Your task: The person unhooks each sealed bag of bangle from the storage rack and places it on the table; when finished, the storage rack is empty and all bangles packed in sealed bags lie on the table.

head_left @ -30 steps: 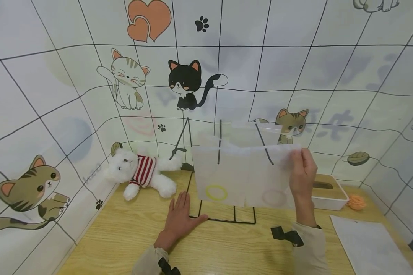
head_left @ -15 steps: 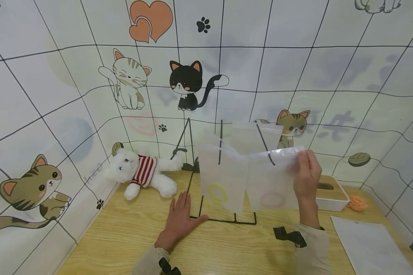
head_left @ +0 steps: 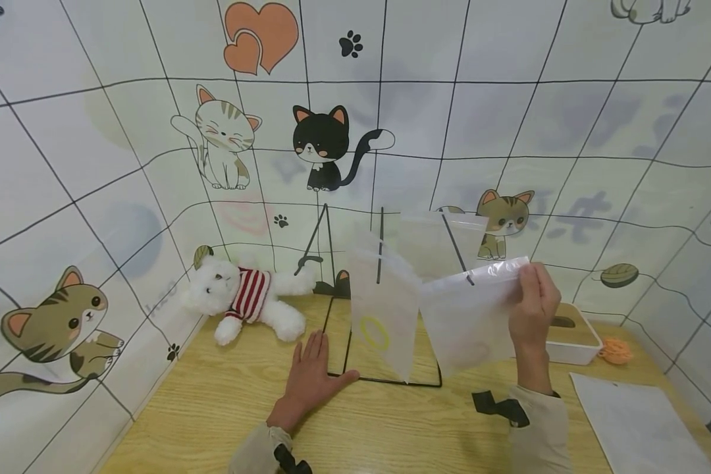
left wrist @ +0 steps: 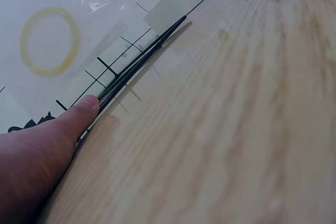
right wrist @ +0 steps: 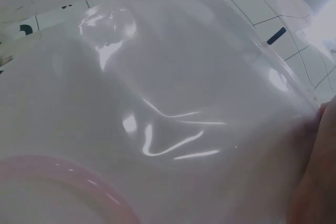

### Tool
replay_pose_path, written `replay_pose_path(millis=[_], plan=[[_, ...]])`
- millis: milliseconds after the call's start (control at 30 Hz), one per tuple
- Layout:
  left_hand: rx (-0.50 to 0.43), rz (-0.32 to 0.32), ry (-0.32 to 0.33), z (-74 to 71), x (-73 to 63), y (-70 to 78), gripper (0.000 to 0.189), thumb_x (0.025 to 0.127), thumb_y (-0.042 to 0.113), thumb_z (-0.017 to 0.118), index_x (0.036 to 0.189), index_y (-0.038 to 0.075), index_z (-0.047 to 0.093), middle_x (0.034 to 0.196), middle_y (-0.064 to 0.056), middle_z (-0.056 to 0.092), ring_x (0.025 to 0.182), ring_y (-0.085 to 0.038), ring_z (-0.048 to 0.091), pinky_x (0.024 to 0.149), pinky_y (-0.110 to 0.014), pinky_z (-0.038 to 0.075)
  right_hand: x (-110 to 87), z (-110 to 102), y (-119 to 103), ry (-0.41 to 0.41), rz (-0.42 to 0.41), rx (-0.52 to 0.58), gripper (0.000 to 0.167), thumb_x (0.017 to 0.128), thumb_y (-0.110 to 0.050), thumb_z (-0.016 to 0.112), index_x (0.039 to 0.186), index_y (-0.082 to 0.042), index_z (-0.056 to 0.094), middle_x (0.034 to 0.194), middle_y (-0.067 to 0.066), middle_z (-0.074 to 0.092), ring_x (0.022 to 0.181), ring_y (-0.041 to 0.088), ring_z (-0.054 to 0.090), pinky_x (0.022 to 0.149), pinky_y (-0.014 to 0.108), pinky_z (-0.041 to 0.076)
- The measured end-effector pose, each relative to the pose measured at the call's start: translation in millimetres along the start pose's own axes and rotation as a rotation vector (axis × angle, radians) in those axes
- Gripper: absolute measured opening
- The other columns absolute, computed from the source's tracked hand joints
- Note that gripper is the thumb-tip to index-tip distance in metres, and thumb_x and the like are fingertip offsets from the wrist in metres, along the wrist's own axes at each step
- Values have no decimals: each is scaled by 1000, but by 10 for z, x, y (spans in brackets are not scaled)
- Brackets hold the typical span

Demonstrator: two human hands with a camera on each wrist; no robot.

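Observation:
My left hand [head_left: 311, 375] lies flat with its fingers spread, at the front left of a black wire rack's base [head_left: 391, 381] on the wooden table. A translucent plastic bag [head_left: 471, 316] is pinched at its upper right corner between the thumb and fingers of my right hand [head_left: 533, 309]. A pink ring [right wrist: 107, 195] shows through this bag in the right wrist view. To its left hangs a similar bag [head_left: 385, 289] with a yellow ring [left wrist: 23, 43], by one rack prong [head_left: 380, 253]. Another clear bag [head_left: 423, 240] hangs behind. Whether the held bag is on the other prong, I cannot tell.
A white plush bear [head_left: 251, 293] in a striped top lies at the back left. On the right are a white box with a wooden lid [head_left: 573, 353], orange yarn [head_left: 616, 349] and a white sheet [head_left: 640, 421]. A cat-patterned cloth [head_left: 426, 118] forms the walls.
My right hand has moved a little right and down, tilting the held bag. The yellow-ring bag has swung more edge-on, and a gap has widened between the two. The left hand has stayed put.

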State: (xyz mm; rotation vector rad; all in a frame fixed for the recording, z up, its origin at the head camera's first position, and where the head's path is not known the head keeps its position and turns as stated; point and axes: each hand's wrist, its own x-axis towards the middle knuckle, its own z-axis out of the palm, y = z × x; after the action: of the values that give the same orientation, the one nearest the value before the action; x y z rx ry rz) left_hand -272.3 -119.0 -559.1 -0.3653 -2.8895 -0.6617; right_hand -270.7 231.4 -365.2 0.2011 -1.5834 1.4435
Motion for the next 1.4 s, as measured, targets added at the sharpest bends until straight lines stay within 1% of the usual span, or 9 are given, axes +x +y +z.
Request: replay_pose_path(millis=[200, 467, 800, 933, 1000, 1100, 1167, 1267, 1400], plan=[[-15, 6, 0, -13, -34, 21, 113, 85, 78, 53, 157, -2, 22, 165, -20, 22, 154, -34, 17, 123, -58, 10, -13, -30, -27, 15, -10, -17, 37, 101, -17, 42, 75, 10, 45, 62, -11, 38, 57, 9, 33, 54, 24, 24], [-15, 11, -13, -7, -33, 38, 113, 85, 79, 52, 158, -2, 21, 165, -19, 20, 155, -34, 15, 123, -59, 10, -26, -60, -84, 27, -26, -52, 37, 101, -18, 40, 78, 11, 44, 64, -10, 38, 57, 10, 33, 53, 24, 25], [-21, 11, -24, -31, -52, 79, 112, 86, 77, 52, 157, -2, 20, 165, -19, 19, 155, -34, 15, 123, -58, 9, -26, -99, -117, 54, -53, -29, 37, 100, -15, 40, 75, 12, 43, 60, -8, 36, 50, 7, 29, 46, 21, 22], [-29, 18, -19, -31, -71, 89, 112, 86, 77, 53, 157, -3, 21, 165, -20, 20, 154, -36, 17, 123, -59, 10, -28, -118, -129, 64, -21, -42, 36, 101, -17, 39, 72, 5, 43, 59, -8, 34, 48, 6, 28, 46, 22, 21], [-38, 30, -3, -25, -75, 80, 112, 86, 75, 54, 156, -5, 22, 164, -22, 21, 153, -38, 18, 122, -61, 10, -32, -133, -141, 69, 6, -55, 35, 102, -18, 39, 70, -5, 44, 60, -8, 33, 49, 7, 28, 47, 23, 22], [-30, 32, 11, 0, -60, 51, 113, 85, 76, 54, 156, -5, 22, 164, -22, 21, 154, -37, 17, 122, -60, 10, -47, -169, -169, 86, 69, -97, 32, 103, -23, 38, 73, -21, 47, 64, -7, 35, 53, 10, 30, 50, 25, 24], [-29, 33, 11, 17, -45, 31, 113, 85, 77, 54, 156, -5, 22, 164, -22, 20, 154, -37, 16, 122, -60, 9, -60, -204, -192, 92, 99, -122, 30, 104, -27, 37, 76, -28, 46, 66, -7, 36, 54, 12, 30, 52, 26, 24], [-20, 19, -4, 27, -23, 5, 113, 85, 78, 53, 157, -3, 21, 165, -20, 19, 155, -35, 15, 123, -58, 9, -73, -265, -218, 92, 109, -130, 30, 105, -28, 36, 77, -28, 47, 68, -6, 36, 56, 13, 30, 53, 27, 24], [-25, 13, -13, 10, -9, -11, 113, 85, 77, 54, 157, -3, 21, 165, -20, 19, 154, -36, 15, 123, -59, 9, -64, -358, -224, 84, 48, -131, 31, 105, -22, 36, 76, -23, 44, 67, -6, 32, 57, 10, 28, 54, 26, 22]])
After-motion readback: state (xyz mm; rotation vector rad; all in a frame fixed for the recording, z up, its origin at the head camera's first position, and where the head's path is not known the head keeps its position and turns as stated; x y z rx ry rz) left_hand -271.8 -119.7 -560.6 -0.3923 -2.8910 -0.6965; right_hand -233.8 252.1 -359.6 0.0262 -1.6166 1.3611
